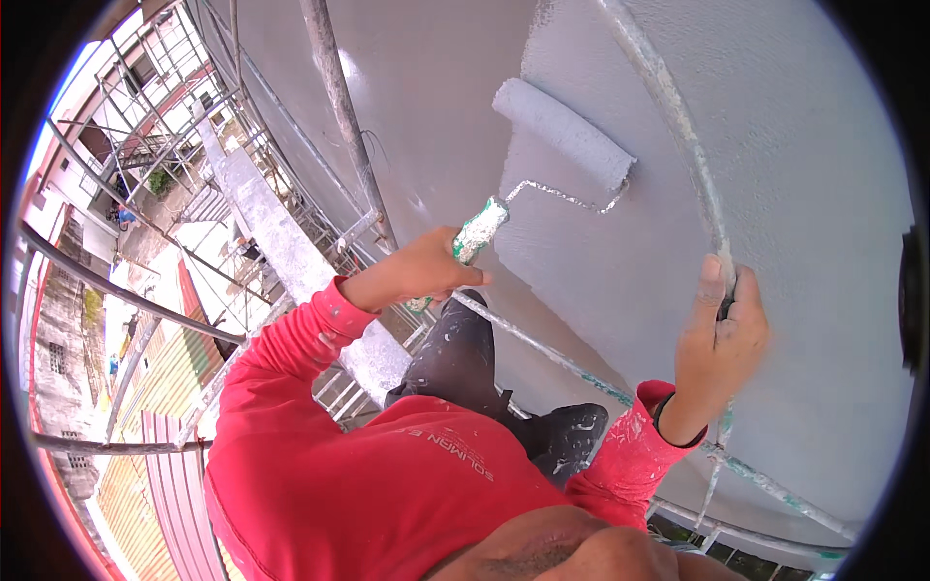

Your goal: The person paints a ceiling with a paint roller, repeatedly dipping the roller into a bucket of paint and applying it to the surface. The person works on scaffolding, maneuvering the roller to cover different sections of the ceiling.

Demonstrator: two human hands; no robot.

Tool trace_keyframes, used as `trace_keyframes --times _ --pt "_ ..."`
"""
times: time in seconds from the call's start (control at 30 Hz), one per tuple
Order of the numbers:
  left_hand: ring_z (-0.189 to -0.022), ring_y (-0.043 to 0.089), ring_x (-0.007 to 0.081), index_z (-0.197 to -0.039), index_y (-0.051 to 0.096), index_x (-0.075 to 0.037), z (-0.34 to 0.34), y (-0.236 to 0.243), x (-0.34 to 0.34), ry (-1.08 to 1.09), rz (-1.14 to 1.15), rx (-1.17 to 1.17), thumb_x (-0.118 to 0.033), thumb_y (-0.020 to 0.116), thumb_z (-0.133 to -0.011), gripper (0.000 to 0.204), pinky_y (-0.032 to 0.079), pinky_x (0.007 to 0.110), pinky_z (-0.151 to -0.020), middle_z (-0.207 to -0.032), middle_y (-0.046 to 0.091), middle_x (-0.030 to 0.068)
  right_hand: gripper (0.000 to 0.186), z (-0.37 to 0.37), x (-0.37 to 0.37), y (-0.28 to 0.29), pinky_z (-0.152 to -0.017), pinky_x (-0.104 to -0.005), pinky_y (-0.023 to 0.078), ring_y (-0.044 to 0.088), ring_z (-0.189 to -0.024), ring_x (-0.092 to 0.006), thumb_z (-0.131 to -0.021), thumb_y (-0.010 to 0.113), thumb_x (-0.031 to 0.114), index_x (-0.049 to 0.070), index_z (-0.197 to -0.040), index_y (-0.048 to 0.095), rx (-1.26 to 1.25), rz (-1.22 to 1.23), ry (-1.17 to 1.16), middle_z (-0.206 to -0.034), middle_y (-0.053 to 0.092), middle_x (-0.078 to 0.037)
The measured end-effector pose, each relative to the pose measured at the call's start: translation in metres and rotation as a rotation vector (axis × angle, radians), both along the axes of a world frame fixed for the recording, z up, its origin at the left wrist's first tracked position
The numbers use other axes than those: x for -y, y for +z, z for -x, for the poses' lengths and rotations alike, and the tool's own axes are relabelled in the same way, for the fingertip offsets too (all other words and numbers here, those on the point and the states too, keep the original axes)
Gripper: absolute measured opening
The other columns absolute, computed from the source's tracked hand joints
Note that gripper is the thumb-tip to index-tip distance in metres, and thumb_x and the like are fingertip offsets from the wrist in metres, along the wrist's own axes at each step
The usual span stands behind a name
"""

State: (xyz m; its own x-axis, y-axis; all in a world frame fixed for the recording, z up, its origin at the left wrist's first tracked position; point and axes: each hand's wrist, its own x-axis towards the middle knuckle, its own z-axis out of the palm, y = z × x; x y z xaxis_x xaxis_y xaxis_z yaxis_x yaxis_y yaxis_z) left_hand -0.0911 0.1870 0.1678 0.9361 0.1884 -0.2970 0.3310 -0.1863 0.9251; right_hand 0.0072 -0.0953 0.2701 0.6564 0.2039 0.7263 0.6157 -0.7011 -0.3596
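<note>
Red shirt (354, 489); left hand (426, 263) grips paint roller (562, 131) (right hand (719, 339), pole (675, 107)).

At one o'clock, a paint roller (562, 133) meets the grey wall (814, 194), its handle (480, 229) in the left hand (424, 266). The right hand (719, 337) grips a scaffold pole (670, 97) at three o'clock.

Corrugated roofing (179, 494) below; green shrub (160, 181) (probably, it's distant).

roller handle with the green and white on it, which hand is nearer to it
Left. The left hand has its grip around the roller handle; the right hand is apart from it, rightward and lower in the picture, gripping a scaffold pole.
</note>
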Motion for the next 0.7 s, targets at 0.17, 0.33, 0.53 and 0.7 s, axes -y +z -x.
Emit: trace_keyframes --times 0.17,0.33,0.53,0.7 --pt "-0.046 0.043 0.0075 -0.091 0.045 -0.007 -0.023 0.057 -0.011 -0.047 0.068 0.181 -0.022 0.079 -0.087 0.037 0.041 0.026 -0.042 -0.063 0.045 -0.0013 0.042 -0.004 0.001 -0.001 -0.05 -0.0351 0.033 0.044 -0.052 -0.0222 -0.096 0.064 0.04 0.002 -0.079 0.058 0.103 -0.015 0.021 -0.06 0.048 -0.008" --pt "-0.048 0.042 0.0081 -0.083 0.044 -0.01 -0.056 0.114 -0.017 -0.062 -0.002 0.368 -0.019 0.077 -0.088 0.035 0.037 0.026 -0.043 -0.062 0.044 -0.0016 0.046 -0.001 0.003 0.0 -0.05 -0.0366 0.032 0.041 -0.051 -0.0245 -0.096 0.064 0.038 0.004 -0.071 0.047 0.134 0.011 0.021 -0.058 0.043 -0.008" --pt "-0.045 0.041 0.0076 -0.082 0.046 -0.01 -0.098 0.16 -0.022 -0.04 -0.067 0.521 -0.016 0.076 -0.085 0.031 0.035 0.027 -0.042 -0.056 0.04 -0.0031 0.052 0.001 0.001 0.002 -0.049 -0.0368 0.03 0.036 -0.051 -0.0244 -0.096 0.064 0.041 0.004 -0.068 0.04 0.108 -0.055 0.06 -0.058 0.038 -0.008" --pt "-0.047 0.045 0.01 -0.084 0.051 -0.005 -0.102 0.117 -0.017 -0.032 0.013 0.478 -0.007 0.073 -0.081 0.022 0.039 0.03 -0.044 -0.06 0.049 0.0006 0.053 -0.002 0.002 0.0 -0.048 -0.036 0.03 0.034 -0.05 -0.0245 -0.096 0.065 0.042 0.004 -0.068 0.04 0.099 -0.069 0.06 -0.058 0.038 -0.008"
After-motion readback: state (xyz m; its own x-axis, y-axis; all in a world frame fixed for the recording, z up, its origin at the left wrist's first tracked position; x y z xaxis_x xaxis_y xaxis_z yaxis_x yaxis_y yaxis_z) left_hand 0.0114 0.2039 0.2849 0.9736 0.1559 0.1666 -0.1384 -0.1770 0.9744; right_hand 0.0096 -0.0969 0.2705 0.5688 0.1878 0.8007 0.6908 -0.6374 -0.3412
